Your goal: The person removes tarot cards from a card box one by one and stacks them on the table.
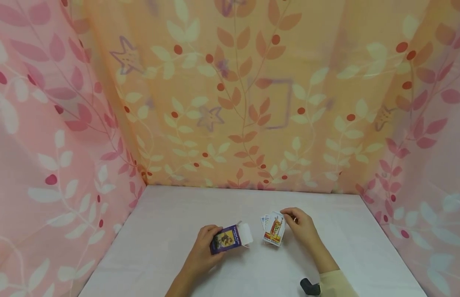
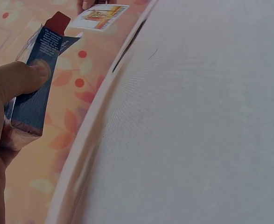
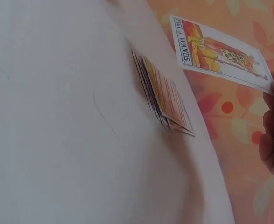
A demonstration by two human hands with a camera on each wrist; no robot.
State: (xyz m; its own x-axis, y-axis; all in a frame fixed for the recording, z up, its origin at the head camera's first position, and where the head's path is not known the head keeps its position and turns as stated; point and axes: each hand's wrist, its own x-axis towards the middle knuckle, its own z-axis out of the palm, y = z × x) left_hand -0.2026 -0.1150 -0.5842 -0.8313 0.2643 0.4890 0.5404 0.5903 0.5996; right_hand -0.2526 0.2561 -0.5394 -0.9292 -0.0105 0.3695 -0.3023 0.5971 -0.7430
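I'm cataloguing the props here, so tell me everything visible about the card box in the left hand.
The card box is a small dark blue carton, apparently thin cardboard, with a yellowish picture on its face and pale print on its side. Its white top flap stands open, pointing toward the cards. The left hand grips it, thumb pressed on one face, holding it low over the white table.

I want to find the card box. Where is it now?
In the head view the card box is in the left hand, low at the table's centre, left of the card pile.
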